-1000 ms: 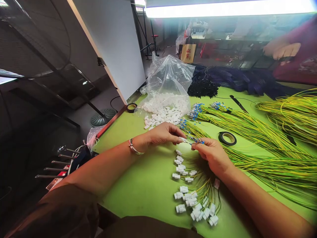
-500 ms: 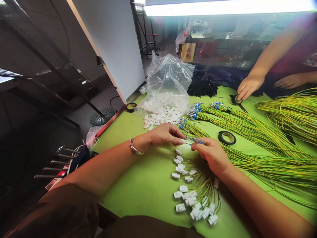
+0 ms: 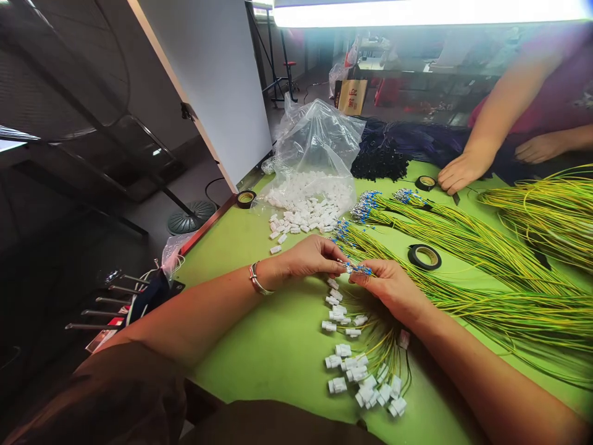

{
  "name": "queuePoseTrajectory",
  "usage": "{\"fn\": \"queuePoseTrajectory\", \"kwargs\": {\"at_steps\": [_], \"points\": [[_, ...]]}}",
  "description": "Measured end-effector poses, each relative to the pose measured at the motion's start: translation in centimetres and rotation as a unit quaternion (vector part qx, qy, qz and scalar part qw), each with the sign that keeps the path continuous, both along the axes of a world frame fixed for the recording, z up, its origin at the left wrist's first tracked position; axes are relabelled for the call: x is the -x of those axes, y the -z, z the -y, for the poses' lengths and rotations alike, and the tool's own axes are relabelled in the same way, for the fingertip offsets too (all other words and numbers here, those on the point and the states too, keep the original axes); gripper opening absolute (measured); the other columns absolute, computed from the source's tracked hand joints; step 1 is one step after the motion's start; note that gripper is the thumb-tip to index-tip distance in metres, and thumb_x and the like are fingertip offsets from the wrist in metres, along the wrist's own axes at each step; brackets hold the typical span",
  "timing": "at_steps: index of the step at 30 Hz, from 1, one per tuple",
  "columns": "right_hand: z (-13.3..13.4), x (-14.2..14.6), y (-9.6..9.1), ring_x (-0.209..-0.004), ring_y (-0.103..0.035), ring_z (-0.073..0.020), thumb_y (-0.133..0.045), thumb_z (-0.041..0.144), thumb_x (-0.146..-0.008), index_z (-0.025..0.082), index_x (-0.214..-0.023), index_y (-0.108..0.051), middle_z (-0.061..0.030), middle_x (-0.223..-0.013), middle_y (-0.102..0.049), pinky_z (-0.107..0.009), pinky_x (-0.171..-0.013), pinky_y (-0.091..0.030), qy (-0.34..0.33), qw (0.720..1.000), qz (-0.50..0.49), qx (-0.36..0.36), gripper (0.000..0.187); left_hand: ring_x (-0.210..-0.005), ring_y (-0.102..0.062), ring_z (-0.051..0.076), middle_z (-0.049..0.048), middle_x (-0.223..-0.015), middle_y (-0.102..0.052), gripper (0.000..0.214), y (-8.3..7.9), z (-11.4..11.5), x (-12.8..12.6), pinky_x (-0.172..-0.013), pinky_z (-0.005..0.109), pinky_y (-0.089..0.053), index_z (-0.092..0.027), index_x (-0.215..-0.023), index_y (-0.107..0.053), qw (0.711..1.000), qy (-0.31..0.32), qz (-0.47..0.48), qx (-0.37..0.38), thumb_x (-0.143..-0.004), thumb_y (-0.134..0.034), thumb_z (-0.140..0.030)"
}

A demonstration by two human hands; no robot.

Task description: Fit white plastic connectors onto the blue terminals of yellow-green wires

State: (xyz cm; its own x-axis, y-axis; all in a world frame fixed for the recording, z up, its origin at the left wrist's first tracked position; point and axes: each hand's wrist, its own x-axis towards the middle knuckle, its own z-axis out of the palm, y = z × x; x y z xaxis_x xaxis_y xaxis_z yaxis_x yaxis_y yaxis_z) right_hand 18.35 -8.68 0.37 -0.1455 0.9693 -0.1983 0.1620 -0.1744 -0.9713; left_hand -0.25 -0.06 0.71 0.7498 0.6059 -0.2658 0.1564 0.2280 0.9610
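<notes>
Assembly of wire leads at a green worktop (image 3: 250, 334). The left hand (image 3: 312, 256) is nearly closed, thumb and forefinger meeting at the blue-collared terminals (image 3: 362, 271); whether it also grips a housing cannot be made out. The right hand (image 3: 393, 289) pinches these terminals between thumb and fingers, above the middle of the worktop. The step in hand appears to be the singling out or fitting of one terminal; the next move would call for a light fingertip pinch and a terminal kept straight and apart from its neighbours.

The terminals are bright metal with blue collars, crowded at the ends of slender yellow-green wires (image 3: 482, 247) that run toward the right edge. White connector housings (image 3: 337, 386), small and blocky, fan out on wires toward the near edge. Loose housings (image 3: 308, 215) lie heaped toward the far left corner, partly within a clear plastic bag (image 3: 319, 139). A black tape roll (image 3: 425, 267) rests flat among the wires, right of centre.
</notes>
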Motion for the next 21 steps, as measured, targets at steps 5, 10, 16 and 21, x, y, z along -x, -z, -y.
{"fn": "queuePoseTrajectory", "kwargs": {"at_steps": [5,10,16,21], "points": [[0.03,0.12,-0.32,-0.054,-0.034,-0.0083,-0.072,0.048,-0.066,0.013,-0.067,-0.065,0.0037,-0.055,-0.047,-0.024,-0.053,-0.028,-0.011,1.0,-0.003,0.015,0.036,-0.053,-0.058,0.007,0.0031,-0.062,-0.065,0.025,-0.29,0.14,0.01,-0.055,0.02,-0.049,-0.008,-0.082,-0.072,1.0,0.018,0.008,-0.001,-0.063,-0.079,-0.023],[-0.06,0.01,-0.22,-0.052,-0.031,-0.0073,-0.072,0.048,-0.068,0.013,-0.066,-0.064,0.0051,-0.053,-0.044,-0.024,-0.052,-0.027,-0.015,1.0,-0.01,0.006,0.035,-0.051,-0.058,0.007,0.0023,-0.061,-0.065,0.024,-0.35,0.11,-0.08,-0.052,0.019,-0.047,-0.008,-0.078,-0.07,1.0,0.019,-0.012,-0.007,-0.062,-0.079,-0.022],[-0.2,-0.04,0.42,-0.057,-0.038,-0.0089,-0.073,0.047,-0.067,0.012,-0.07,-0.066,0.0028,-0.059,-0.051,-0.024,-0.056,-0.03,0.001,1.0,-0.001,0.005,0.035,-0.051,-0.058,0.007,0.0018,-0.061,-0.064,0.027,0.37,0.4,-0.13,-0.055,0.021,-0.048,-0.009,-0.077,-0.069,0.999,0.007,0.005,0.031,-0.061,-0.081,-0.027],[-0.28,0.03,-0.14,-0.057,-0.042,-0.0105,-0.074,0.049,-0.065,0.013,-0.07,-0.068,0.0016,-0.059,-0.054,-0.026,-0.059,-0.035,-0.002,1.0,-0.011,0.013,0.037,-0.053,-0.056,0.006,0.0027,-0.063,-0.065,0.031,0.44,0.4,-0.07,-0.053,0.019,-0.044,-0.009,-0.079,-0.071,0.996,-0.013,0.037,0.075,-0.059,-0.083,-0.03]]}}
